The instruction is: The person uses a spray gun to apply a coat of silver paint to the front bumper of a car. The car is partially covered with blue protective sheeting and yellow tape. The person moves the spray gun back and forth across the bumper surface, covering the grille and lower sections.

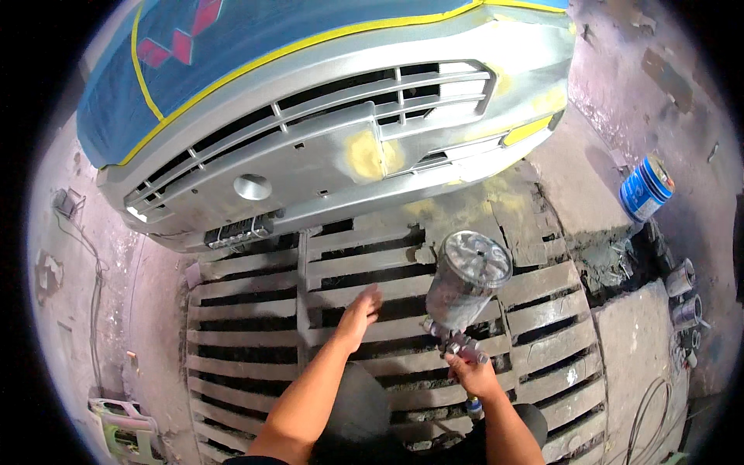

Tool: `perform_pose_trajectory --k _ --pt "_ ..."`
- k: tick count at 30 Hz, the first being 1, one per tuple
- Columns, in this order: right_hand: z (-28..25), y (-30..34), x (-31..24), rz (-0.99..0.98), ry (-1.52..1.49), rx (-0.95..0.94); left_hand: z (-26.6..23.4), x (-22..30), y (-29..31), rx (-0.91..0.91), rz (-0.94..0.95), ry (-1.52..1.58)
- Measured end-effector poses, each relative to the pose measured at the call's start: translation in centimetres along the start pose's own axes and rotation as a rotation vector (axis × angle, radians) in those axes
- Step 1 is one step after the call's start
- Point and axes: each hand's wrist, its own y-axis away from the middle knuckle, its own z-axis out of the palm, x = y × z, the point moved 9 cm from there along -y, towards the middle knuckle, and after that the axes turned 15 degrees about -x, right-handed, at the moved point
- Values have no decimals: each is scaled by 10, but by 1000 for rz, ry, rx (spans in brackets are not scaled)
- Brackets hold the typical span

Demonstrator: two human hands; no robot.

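1. Cable (97, 310), far left: runs along the stained floor, toward a small pale green-and-white stool (128, 425) at the lower edge.
2. Blue covering sheet (271, 22), top: carries red diamond-shaped markings and lies along the upper edge of the bumper.
3. Bumper (298, 172): silver-grey, with slatted openings and a round recess; yellowish patches (364, 153) show right of its middle.
4. Floor grating (240, 288): lies below and in front of the bumper (its gaps are dark; depth cannot be told).
5. Left hand (359, 316): empty, loosely open, fingers extended and slightly bent; held above the grating, apart from the gun.
6. Spray gun (459, 343): right of centre, over the grating; its lidded metal cup (466, 283) sits on top, slightly tilted.
7. Right hand (471, 377): closed around the spray gun's handle.
8. Blue bucket (645, 190), right: stands on the floor, well apart from both hands.
9. Thin hose (649, 411): loops at lower right, below several small cans (682, 277) near the wall.
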Motion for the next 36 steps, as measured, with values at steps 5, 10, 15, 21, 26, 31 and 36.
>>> perform_pose_trajectory --k 5,10,15,21,26,31,36 --pt "17 16 -18 -73 -60 -98 4 22 -24 -16 53 178" --pt "6 17 2 -78 -39 -122 3 21 -27 -66 55 214" --pt "7 24 -12 -216 -297 -255 2 20 -24 -129 60 259" --pt "6 24 -8 -120 -205 -183 14 24 -24 -133 52 280" --pt "4 24 -10 -127 -149 -162 17 23 -22 -123 39 270" --pt "5 25 -22 -197 -188 -163 10 20 -22 -99 71 278" --pt "6 25 -16 -130 38 -142 15 23 -22 -117 56 282"
